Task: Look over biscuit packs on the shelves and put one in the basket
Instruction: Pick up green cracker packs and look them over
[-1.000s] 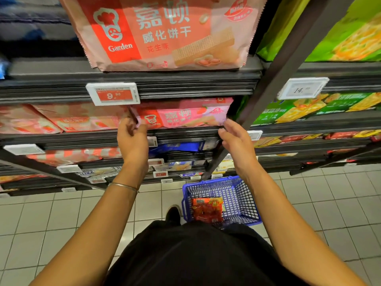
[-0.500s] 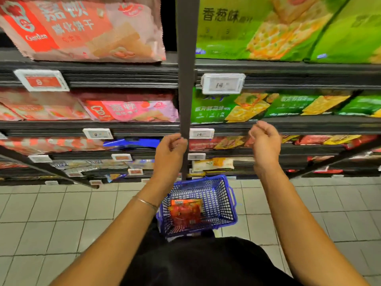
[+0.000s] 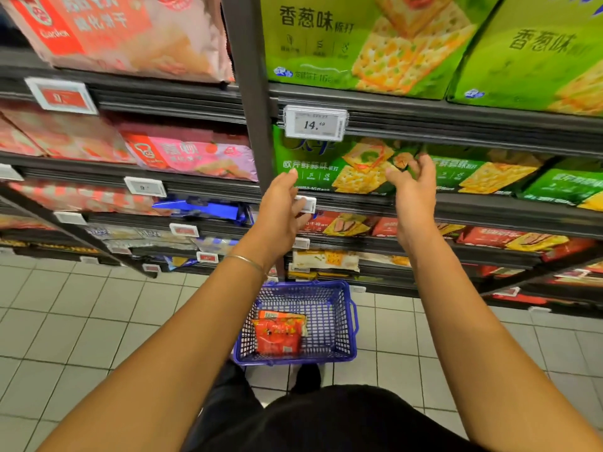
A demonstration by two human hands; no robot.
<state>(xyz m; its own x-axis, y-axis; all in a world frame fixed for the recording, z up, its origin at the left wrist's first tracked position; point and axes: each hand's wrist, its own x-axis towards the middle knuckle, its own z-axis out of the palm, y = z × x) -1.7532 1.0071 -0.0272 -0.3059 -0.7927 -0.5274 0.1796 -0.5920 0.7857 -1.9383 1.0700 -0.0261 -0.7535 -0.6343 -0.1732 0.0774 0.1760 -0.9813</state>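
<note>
Supermarket aisle, dark metal shelving over a pale tiled floor (image 3: 81, 321). Both my arms are stretched forward at the shelves.

- left hand (image 3: 280, 207): open, thumb up, fingers relaxed, nothing in it. It sits in front of the shelf edge, partly covering a small price tag (image 3: 308, 203). Can't tell if it touches the tag. Thin bracelet (image 3: 248, 262) on that wrist.
- right hand (image 3: 412, 194): open, palm facing left, fingers loosely spread and slightly bent, holding nothing. Fingertips overlap the shelf opening; contact with a pack can't be confirmed.
- green cracker pack (image 3: 339, 168): lying on the second shelf down, at 12 o'clock between the two hands, directly under the 14.49 price label (image 3: 315, 123). More green packs lie beside it toward 3 o'clock.
- big green packs (image 3: 359, 44) on the top shelf, 12 to 2 o'clock.
- upright post (image 3: 251, 93) splits the bays. At 10 o'clock of my left hand, pink wafer pack (image 3: 195, 154); red-orange bag (image 3: 124, 31) one shelf above it.
- basket (image 3: 339, 324): blue plastic, on the floor at 6 o'clock below the hands, against the bottom shelf. One red pack (image 3: 279, 334) lies flat inside it, toward its 9 o'clock side.
- dark shoe (image 3: 306, 376) just beside the basket's near edge.
</note>
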